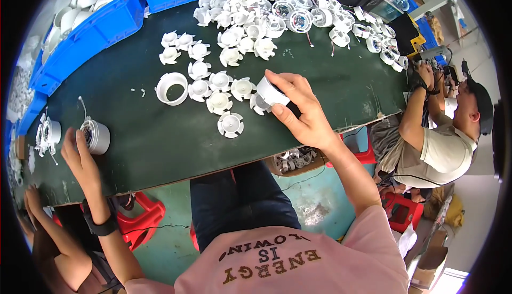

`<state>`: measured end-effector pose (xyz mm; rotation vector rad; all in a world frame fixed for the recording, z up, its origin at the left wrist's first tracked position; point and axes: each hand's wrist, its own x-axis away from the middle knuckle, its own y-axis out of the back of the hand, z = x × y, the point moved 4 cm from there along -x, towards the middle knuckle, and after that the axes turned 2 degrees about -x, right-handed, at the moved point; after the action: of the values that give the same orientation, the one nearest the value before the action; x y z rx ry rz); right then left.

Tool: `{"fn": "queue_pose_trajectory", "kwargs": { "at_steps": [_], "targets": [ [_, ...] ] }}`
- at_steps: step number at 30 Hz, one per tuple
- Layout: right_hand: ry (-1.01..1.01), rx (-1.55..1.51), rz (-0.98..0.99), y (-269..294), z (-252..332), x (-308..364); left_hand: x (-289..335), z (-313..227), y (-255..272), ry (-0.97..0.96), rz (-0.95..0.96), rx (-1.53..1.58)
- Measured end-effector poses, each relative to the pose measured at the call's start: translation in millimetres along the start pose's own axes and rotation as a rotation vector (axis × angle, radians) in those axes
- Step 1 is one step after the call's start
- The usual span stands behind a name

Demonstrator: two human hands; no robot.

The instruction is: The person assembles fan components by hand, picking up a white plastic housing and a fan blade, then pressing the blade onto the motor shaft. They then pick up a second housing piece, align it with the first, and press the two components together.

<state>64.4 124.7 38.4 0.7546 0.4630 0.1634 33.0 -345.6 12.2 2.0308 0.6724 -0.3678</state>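
My right hand [301,110] grips a white round housing [272,92] between thumb and fingers, tilted over the green worktop. Part of a white fan impeller [258,105] shows just beneath it. My left hand [81,158] has its fingers stretched out beside a white cylindrical fan housing [98,137] at the left; whether they touch it is hard to tell. A thin wire rises from near that housing. Between my hands lie several loose fan impellers [230,124] and an empty white ring [172,89].
Blue bins [88,43] line the far left and back, one full of white parts. A heap of impellers and wired motor housings [300,21] covers the back. A box of parts [298,160] sits below the table edge. Other people work at the right [448,139] and lower left.
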Motion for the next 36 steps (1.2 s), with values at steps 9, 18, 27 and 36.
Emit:
{"fn": "queue_pose_trajectory", "kwargs": {
  "at_steps": [9,18,27,36],
  "targets": [
    [-0.097,0.090,-0.074,17.5,-26.4,6.8,93.8,-143.5,-1.9,-0.203,0.244,0.339],
    [-0.134,0.004,-0.075,11.8,-29.5,7.2,107.4,-166.0,-29.5,-0.204,0.349,0.498],
    [-0.076,0.248,-0.018,11.1,-20.3,4.1,97.7,-181.2,-29.9,-0.189,0.437,0.528],
    [-0.008,0.175,-0.031,19.6,-1.8,-5.7,94.1,-230.2,-24.9,-0.424,0.477,0.559]
  ]
}}
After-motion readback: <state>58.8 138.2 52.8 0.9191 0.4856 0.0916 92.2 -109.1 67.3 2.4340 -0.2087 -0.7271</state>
